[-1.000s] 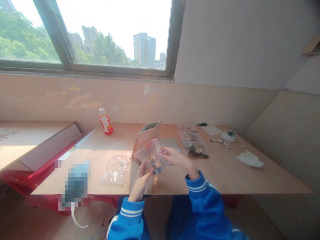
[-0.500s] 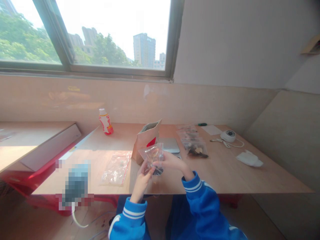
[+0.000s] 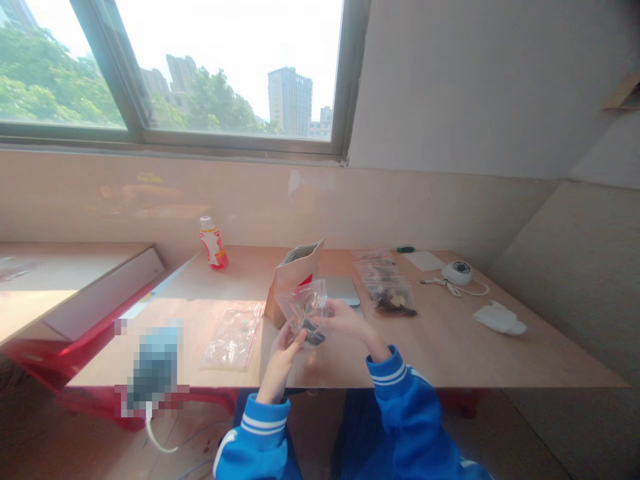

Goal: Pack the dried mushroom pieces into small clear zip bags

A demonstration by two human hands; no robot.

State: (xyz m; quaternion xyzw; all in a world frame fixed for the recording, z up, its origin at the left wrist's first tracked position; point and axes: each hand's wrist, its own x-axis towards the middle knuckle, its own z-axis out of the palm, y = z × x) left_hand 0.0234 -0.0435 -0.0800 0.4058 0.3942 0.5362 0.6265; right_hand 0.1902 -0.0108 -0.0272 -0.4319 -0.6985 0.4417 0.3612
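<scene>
Between my hands is a small clear zip bag (image 3: 306, 303) with something dark at its bottom; the contents are too small to name. My left hand (image 3: 285, 347) pinches the bag low on its left side. On the other side, my right hand (image 3: 347, 321) has its fingers closed at the bag's right edge. Just behind the bag stands an open brown paper pouch (image 3: 289, 277) with a red mark, partly covered by the bag. A flat clear zip bag (image 3: 233, 337) with a red seal line lies left of my hands.
Filled zip bags (image 3: 393, 299) lie in a row to the right, beside a flat silvery object (image 3: 344, 290). Farther right are a white round device (image 3: 456, 272) with a cable, white tissue (image 3: 500, 318), paper (image 3: 425, 260) and a green-handled tool (image 3: 405, 249). A bottle (image 3: 213, 243) stands back left.
The small zip bag has flattened and turned more toward me, showing its dark contents more clearly. My right hand has shifted slightly to the bag's right edge; the left still grips low.
</scene>
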